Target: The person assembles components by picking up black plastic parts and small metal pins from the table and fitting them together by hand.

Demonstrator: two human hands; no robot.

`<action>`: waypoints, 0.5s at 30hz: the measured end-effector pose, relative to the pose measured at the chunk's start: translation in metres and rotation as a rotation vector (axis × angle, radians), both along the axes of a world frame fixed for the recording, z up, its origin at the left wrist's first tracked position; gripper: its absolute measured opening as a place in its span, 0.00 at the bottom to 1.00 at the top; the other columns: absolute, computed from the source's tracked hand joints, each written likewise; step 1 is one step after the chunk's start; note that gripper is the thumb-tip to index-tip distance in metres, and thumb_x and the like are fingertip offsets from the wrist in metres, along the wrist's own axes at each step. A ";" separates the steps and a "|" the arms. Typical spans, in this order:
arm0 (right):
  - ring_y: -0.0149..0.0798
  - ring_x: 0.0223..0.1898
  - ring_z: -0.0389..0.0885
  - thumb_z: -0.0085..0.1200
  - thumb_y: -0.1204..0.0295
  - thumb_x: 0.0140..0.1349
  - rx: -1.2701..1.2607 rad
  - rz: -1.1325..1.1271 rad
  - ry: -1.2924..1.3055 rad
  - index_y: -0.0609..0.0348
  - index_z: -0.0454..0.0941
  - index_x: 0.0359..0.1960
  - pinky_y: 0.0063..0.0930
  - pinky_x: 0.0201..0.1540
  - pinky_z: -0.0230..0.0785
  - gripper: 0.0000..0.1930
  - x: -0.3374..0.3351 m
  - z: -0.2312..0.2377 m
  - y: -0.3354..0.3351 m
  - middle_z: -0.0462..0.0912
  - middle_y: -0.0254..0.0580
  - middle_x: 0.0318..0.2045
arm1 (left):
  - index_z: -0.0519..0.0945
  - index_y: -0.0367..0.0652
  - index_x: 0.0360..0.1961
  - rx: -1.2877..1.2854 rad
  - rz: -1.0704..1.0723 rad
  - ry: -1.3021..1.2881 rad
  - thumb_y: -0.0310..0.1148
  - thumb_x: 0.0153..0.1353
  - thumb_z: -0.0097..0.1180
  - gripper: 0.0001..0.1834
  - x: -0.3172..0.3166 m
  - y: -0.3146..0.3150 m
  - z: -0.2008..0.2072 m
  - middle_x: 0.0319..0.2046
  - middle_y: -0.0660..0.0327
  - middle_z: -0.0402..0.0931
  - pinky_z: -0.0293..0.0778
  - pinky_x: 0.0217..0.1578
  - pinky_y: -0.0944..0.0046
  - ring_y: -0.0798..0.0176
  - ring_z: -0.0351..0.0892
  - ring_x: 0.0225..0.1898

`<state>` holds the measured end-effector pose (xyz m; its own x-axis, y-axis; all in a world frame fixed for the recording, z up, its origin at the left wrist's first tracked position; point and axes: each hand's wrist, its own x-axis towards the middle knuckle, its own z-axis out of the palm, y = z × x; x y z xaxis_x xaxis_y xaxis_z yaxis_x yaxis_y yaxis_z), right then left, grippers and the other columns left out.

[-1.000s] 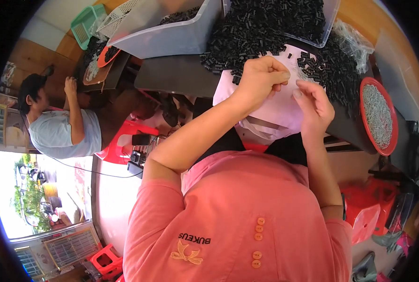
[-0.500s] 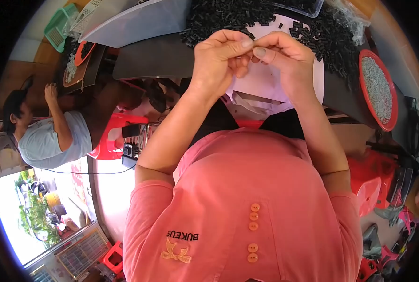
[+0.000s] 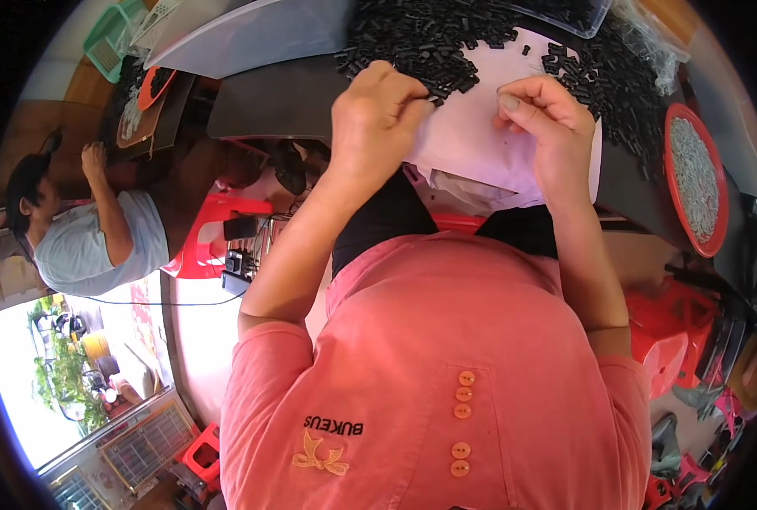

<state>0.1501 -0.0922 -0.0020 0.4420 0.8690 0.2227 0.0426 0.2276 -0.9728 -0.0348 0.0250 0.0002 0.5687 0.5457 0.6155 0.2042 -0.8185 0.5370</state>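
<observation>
Heap of black pieces (image 3: 425, 47) sits far on the tabletop (image 3: 268, 102); left hand (image 3: 370, 127) just beside it, fingers (image 3: 406, 87) curled, right hand (image 3: 557, 127) over the pale sheet (image 3: 463, 140), thumb and finger pinched. Can't tell if either's gripping anything, tbh.

Left hand (image 3: 374, 119) is at the edge of the black parts (image 3: 421, 42), fingertips partly hidden | right hand (image 3: 557, 127) hovers over the cloth (image 3: 472, 140), fingers bent toward thumb, contents unclear | plate (image 3: 707, 249) holds silvery bits (image 3: 694, 180), far right | bin (image 3: 268, 38) stands upper left
</observation>
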 end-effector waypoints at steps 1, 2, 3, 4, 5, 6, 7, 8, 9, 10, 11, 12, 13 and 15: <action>0.29 0.29 0.79 0.56 0.77 0.59 -0.005 -0.009 -0.005 0.65 0.80 0.35 0.18 0.34 0.64 0.05 -0.001 0.000 0.000 0.81 0.35 0.27 | 0.81 0.36 0.32 0.028 0.016 0.061 0.22 0.49 0.64 0.08 0.003 -0.003 0.001 0.27 0.58 0.74 0.72 0.29 0.66 0.60 0.76 0.26; 0.29 0.29 0.79 0.56 0.77 0.59 -0.004 -0.007 -0.004 0.65 0.80 0.35 0.18 0.34 0.64 0.05 -0.001 0.000 -0.001 0.81 0.35 0.27 | 0.81 0.36 0.32 0.029 0.018 0.062 0.22 0.49 0.64 0.08 0.005 -0.005 0.001 0.27 0.58 0.74 0.72 0.29 0.66 0.60 0.76 0.26; 0.28 0.29 0.79 0.56 0.77 0.59 0.001 -0.007 0.003 0.65 0.80 0.35 0.18 0.34 0.64 0.05 -0.001 -0.002 -0.001 0.81 0.35 0.27 | 0.80 0.37 0.32 0.065 0.040 0.111 0.24 0.49 0.64 0.08 0.006 -0.006 0.001 0.27 0.58 0.74 0.72 0.29 0.63 0.57 0.77 0.27; 0.28 0.29 0.79 0.57 0.77 0.59 0.005 -0.010 0.010 0.65 0.80 0.36 0.18 0.33 0.65 0.05 -0.001 -0.003 -0.001 0.81 0.36 0.28 | 0.80 0.38 0.32 0.101 0.061 0.159 0.25 0.48 0.65 0.09 0.007 -0.006 0.001 0.28 0.57 0.75 0.73 0.29 0.61 0.55 0.77 0.28; 0.28 0.29 0.79 0.57 0.77 0.59 0.006 -0.011 0.011 0.65 0.80 0.36 0.18 0.33 0.65 0.05 -0.001 -0.003 -0.001 0.81 0.36 0.28 | 0.80 0.38 0.32 0.102 0.060 0.160 0.25 0.48 0.65 0.09 0.007 -0.006 0.001 0.28 0.57 0.75 0.73 0.29 0.61 0.55 0.77 0.28; 0.26 0.28 0.78 0.58 0.77 0.58 0.019 -0.012 0.018 0.64 0.81 0.35 0.17 0.33 0.66 0.05 -0.003 -0.003 -0.001 0.81 0.33 0.27 | 0.80 0.38 0.32 0.103 0.062 0.171 0.26 0.48 0.65 0.09 0.007 -0.006 0.001 0.28 0.57 0.75 0.73 0.30 0.59 0.54 0.77 0.29; 0.23 0.28 0.76 0.60 0.77 0.57 0.031 -0.012 0.026 0.63 0.81 0.34 0.16 0.33 0.68 0.04 -0.003 -0.002 -0.001 0.80 0.31 0.26 | 0.80 0.39 0.32 0.103 0.064 0.181 0.27 0.48 0.65 0.09 0.008 -0.006 0.002 0.28 0.57 0.74 0.72 0.30 0.58 0.52 0.77 0.30; 0.23 0.28 0.76 0.60 0.77 0.57 0.032 -0.013 0.027 0.63 0.81 0.34 0.16 0.33 0.68 0.04 -0.002 -0.002 -0.001 0.80 0.31 0.26 | 0.80 0.39 0.32 0.104 0.064 0.182 0.27 0.48 0.65 0.09 0.010 -0.006 0.002 0.28 0.57 0.74 0.72 0.30 0.58 0.52 0.77 0.30; 0.23 0.28 0.76 0.60 0.78 0.57 0.034 -0.013 0.024 0.63 0.81 0.34 0.16 0.33 0.69 0.04 -0.001 -0.002 -0.002 0.80 0.31 0.27 | 0.80 0.40 0.32 0.134 0.055 0.191 0.28 0.49 0.65 0.09 0.013 -0.007 0.002 0.28 0.57 0.74 0.72 0.30 0.57 0.52 0.77 0.30; 0.23 0.28 0.77 0.60 0.78 0.57 0.037 -0.012 0.021 0.64 0.81 0.34 0.16 0.33 0.69 0.04 -0.001 -0.003 -0.002 0.80 0.31 0.27 | 0.80 0.40 0.32 0.165 0.048 0.200 0.28 0.49 0.65 0.09 0.015 -0.007 0.002 0.28 0.58 0.74 0.72 0.30 0.57 0.52 0.77 0.31; 0.23 0.28 0.77 0.60 0.78 0.57 0.039 -0.011 0.022 0.64 0.81 0.34 0.16 0.33 0.69 0.04 0.000 -0.003 -0.002 0.80 0.31 0.27 | 0.80 0.40 0.32 0.167 0.049 0.201 0.28 0.49 0.65 0.09 0.017 -0.007 0.002 0.28 0.58 0.74 0.72 0.30 0.57 0.52 0.77 0.31; 0.23 0.28 0.77 0.60 0.78 0.57 0.037 -0.013 0.017 0.64 0.81 0.34 0.16 0.34 0.69 0.04 0.001 -0.002 -0.002 0.80 0.31 0.27 | 0.80 0.40 0.32 0.185 0.049 0.210 0.29 0.49 0.64 0.09 0.019 -0.007 0.002 0.28 0.58 0.74 0.73 0.30 0.56 0.52 0.77 0.32; 0.23 0.28 0.77 0.60 0.78 0.57 0.036 -0.010 0.014 0.64 0.80 0.34 0.16 0.34 0.69 0.04 0.001 -0.003 -0.001 0.80 0.31 0.27 | 0.80 0.41 0.32 0.203 0.053 0.220 0.30 0.49 0.64 0.09 0.020 -0.007 0.001 0.28 0.58 0.73 0.73 0.30 0.55 0.51 0.77 0.33; 0.23 0.28 0.76 0.59 0.78 0.57 0.024 -0.009 0.018 0.64 0.80 0.34 0.16 0.33 0.69 0.04 0.000 -0.004 0.000 0.80 0.31 0.27 | 0.80 0.42 0.32 0.245 0.063 0.200 0.31 0.49 0.63 0.09 0.022 -0.005 -0.003 0.29 0.58 0.73 0.73 0.30 0.55 0.51 0.77 0.33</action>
